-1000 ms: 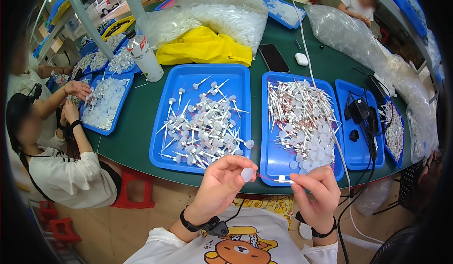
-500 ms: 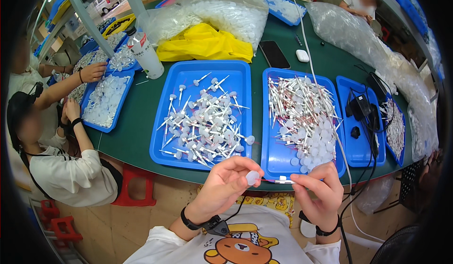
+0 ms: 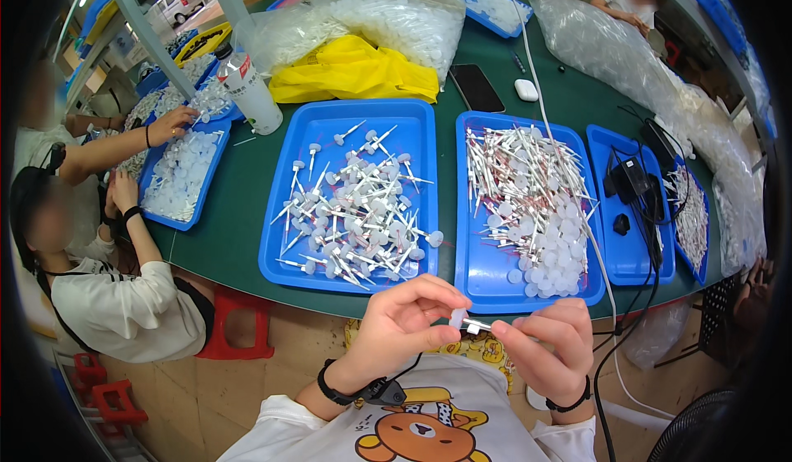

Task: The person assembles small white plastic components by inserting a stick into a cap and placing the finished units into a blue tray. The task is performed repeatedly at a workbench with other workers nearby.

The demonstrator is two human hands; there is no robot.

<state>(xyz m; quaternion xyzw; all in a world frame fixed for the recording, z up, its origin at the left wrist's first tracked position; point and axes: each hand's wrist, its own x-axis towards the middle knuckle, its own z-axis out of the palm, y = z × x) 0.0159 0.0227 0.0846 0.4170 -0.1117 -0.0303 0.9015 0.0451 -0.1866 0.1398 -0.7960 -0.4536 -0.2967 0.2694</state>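
Note:
My left hand (image 3: 410, 318) pinches a small round translucent plastic cap (image 3: 458, 318) between thumb and fingers. In my right hand (image 3: 551, 345) is a thin white plastic stick (image 3: 477, 325) with a small block on its side, its end touching or almost touching the cap. Both hands are held in front of the table's near edge. Beyond them, the left blue tray (image 3: 285, 239) holds many sticks with caps on them. The right blue tray (image 3: 472, 285) holds loose white sticks (image 3: 513, 165) and a pile of loose round caps (image 3: 554, 260).
Behind the trays lie a yellow bag (image 3: 351, 70), a phone (image 3: 476, 88), a white case (image 3: 525, 90) and a bottle (image 3: 250, 95). A blue tray with black adapters (image 3: 631, 180) stands at right; a white cable (image 3: 569, 177) crosses the trays. Co-workers (image 3: 99, 297) work at left.
My hands have come together, bringing the stick's end up to the cap. The cap has turned from facing the view to nearly edge-on.

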